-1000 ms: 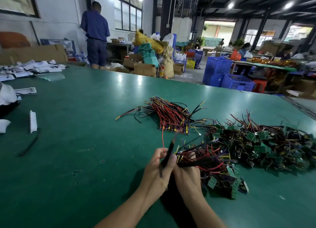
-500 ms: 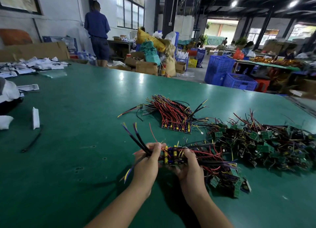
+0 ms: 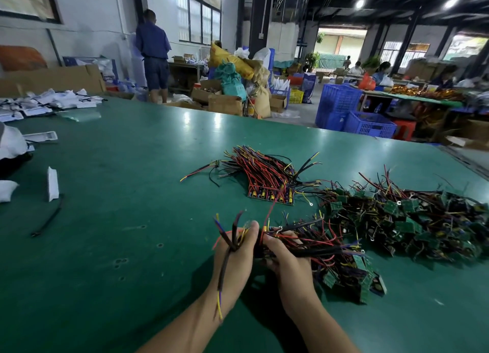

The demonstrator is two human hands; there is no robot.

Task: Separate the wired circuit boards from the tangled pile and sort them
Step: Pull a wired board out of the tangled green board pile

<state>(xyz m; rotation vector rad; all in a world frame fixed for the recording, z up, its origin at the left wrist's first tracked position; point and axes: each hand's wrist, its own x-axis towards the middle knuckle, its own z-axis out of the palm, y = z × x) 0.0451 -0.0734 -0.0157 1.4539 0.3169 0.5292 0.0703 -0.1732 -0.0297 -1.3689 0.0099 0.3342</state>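
Green table [image 3: 105, 247]: wires [image 3: 225, 260], earlier fanned upward, now droop over left hand [image 3: 239, 265].

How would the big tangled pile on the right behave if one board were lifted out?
Likely drags neighbours along: wires in the tangled pile cross many boards. Wires seem floppy; ends droop below the left hand. Boards look small, probably light.

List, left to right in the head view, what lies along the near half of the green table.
First the white plastic piece → left hand gripping wire ends → right hand holding the wired boards bundle → tangled pile.
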